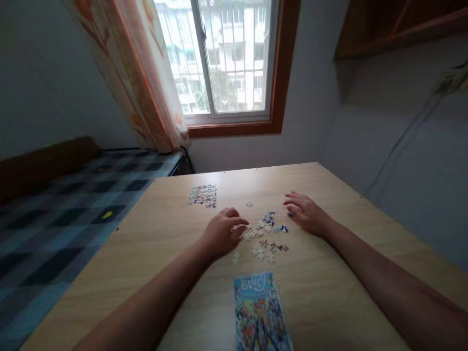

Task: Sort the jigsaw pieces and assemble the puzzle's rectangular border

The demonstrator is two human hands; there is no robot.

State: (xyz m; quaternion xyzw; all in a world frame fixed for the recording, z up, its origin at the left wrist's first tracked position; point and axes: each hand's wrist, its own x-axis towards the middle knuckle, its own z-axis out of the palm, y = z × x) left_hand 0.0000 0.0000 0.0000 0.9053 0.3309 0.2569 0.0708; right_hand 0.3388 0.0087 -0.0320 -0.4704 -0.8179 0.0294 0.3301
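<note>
My left hand is over the left edge of a loose heap of jigsaw puzzle pieces. Its thumb and index finger close around a pale puzzle piece; the exact grip is small and blurred. To the right of the heap, my right hand rests on the table with fingers stretched out and apart. A dark blue puzzle piece lies by its fingertips. Some pieces show pale backs, others coloured faces. Farther back on the left is a joined block of puzzle pieces, with gaps in it.
A colourful sheet marked "Bluey" lies at the near edge of the wooden table. One puzzle piece sits apart behind the heap. A bed with checked cover borders the table's left side; a window is beyond.
</note>
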